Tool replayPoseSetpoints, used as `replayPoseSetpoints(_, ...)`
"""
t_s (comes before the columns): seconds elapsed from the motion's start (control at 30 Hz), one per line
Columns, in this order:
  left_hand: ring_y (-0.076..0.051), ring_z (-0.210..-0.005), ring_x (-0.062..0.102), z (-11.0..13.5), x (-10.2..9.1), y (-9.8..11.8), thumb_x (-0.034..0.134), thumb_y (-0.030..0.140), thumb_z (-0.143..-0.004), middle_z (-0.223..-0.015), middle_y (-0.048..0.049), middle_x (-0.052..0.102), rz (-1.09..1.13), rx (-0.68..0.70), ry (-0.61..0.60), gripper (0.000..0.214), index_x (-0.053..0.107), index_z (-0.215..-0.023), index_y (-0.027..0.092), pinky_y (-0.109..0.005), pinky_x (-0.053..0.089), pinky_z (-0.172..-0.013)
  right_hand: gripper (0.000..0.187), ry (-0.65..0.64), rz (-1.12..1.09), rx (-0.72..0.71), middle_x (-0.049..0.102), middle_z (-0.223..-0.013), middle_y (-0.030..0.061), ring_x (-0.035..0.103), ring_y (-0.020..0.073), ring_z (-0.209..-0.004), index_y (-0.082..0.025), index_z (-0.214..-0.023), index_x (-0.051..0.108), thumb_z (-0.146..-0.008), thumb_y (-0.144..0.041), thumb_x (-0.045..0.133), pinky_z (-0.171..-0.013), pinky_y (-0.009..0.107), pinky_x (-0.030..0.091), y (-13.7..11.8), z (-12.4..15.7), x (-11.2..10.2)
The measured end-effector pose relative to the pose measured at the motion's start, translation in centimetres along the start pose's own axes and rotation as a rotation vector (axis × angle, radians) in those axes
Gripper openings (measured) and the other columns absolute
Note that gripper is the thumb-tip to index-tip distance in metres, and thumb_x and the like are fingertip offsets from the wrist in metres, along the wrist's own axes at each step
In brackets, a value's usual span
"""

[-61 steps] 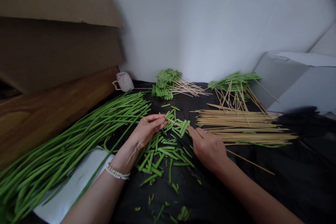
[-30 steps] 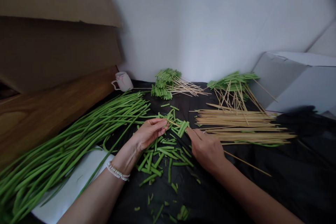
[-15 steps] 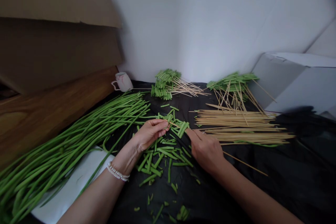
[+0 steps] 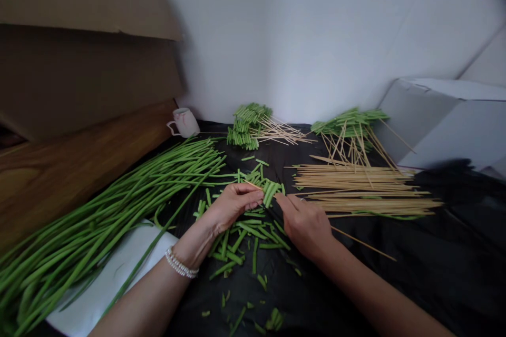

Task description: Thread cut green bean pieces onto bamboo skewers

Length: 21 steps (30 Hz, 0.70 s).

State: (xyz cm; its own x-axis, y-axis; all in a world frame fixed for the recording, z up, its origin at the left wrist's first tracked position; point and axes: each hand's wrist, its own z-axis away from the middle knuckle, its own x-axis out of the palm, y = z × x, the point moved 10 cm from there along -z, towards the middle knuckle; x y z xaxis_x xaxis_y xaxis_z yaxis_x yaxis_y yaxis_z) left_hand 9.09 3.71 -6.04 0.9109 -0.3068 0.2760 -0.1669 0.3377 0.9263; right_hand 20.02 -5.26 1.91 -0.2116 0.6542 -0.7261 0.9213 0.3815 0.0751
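My left hand [image 4: 239,204] pinches a bamboo skewer [image 4: 253,185] near its tip, fingers against a row of cut green bean pieces [image 4: 270,192] threaded on it. My right hand [image 4: 306,225] grips the same skewer on the other side of the row, and its back end sticks out past the wrist to the lower right. What lies inside the left fingertips is partly hidden. Loose cut bean pieces [image 4: 256,231] are scattered below and around both hands on black sheeting [image 4: 324,300].
Whole long green beans [image 4: 130,210] cover a white tray [image 4: 122,268] at left. Finished bean skewers [image 4: 249,125] and a second pile [image 4: 350,122] lie at the back. Bare bamboo skewers [image 4: 356,179] lie right. A mug [image 4: 185,122], cardboard box [image 4: 90,63] and white box [image 4: 446,121] stand around.
My left hand has moved right along the skewer, up against the bean pieces. My right hand has shifted slightly left with the skewer and the threaded row.
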Motion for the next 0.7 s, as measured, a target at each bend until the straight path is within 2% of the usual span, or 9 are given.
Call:
replayPoseSetpoints(0.13,-0.011,-0.067,0.061,-0.3,-0.4,0.6,0.084,0.036,-0.059,-0.073,-0.0032,0.07,-0.129,0.053,-0.008,0.029,0.075,-0.077,0.014,-0.023,0.048,-0.069,0.03,-0.027,0.022,-0.001,0.06,-0.069,-0.0008,0.049,0.0113,-0.055,-0.016,-0.105,0.065,-0.085,-0.009,0.045,-0.055,0.029,0.027,0.5,0.0,0.2)
replayPoseSetpoints(0.23,-0.013,-0.066,0.06,-0.4,-1.2,2.1,0.078,0.037,-0.066,-0.073,-0.0044,0.071,-0.432,0.156,-0.01,0.026,0.076,-0.078,0.014,-0.025,0.046,-0.067,0.03,-0.028,0.076,0.037,0.061,-0.071,-0.0005,0.05,0.0118,-0.056,-0.017,-0.108,0.065,-0.085,-0.011,0.046,-0.055,0.029,0.027,1.6,0.2,0.1)
replayPoseSetpoints(0.33,-0.015,-0.067,0.06,-0.2,-1.4,2.8,0.076,0.033,-0.068,-0.073,-0.0052,0.071,-0.73,0.207,-0.075,0.021,0.076,-0.077,0.014,-0.026,0.045,-0.067,0.03,-0.016,0.097,0.063,0.063,-0.072,0.0,0.051,0.0116,-0.058,-0.017,-0.108,0.065,-0.085,-0.012,0.045,-0.057,0.028,0.029,2.4,0.2,0.0)
replayPoseSetpoints(0.53,-0.014,-0.068,0.058,0.3,-0.4,2.6,0.074,0.029,-0.069,-0.074,-0.0028,0.065,-1.028,0.296,-0.25,0.014,0.075,-0.075,0.017,-0.024,0.042,-0.065,0.031,-0.014,0.096,0.058,0.063,-0.072,0.0001,0.05,0.0117,-0.057,-0.017,-0.107,0.066,-0.085,-0.012,0.045,-0.055,0.028,0.028,2.3,0.2,0.0)
replayPoseSetpoints(0.7,-0.018,-0.082,0.057,0.7,0.6,2.2,0.073,0.03,-0.072,-0.078,-0.0018,0.065,-1.289,0.39,-0.298,0.009,0.074,-0.076,0.021,-0.026,0.04,-0.074,0.03,-0.029,0.085,0.066,0.062,-0.071,-0.0003,0.05,0.012,-0.056,-0.018,-0.106,0.067,-0.084,-0.013,0.047,-0.054,0.029,0.027,2.3,0.2,0.2)
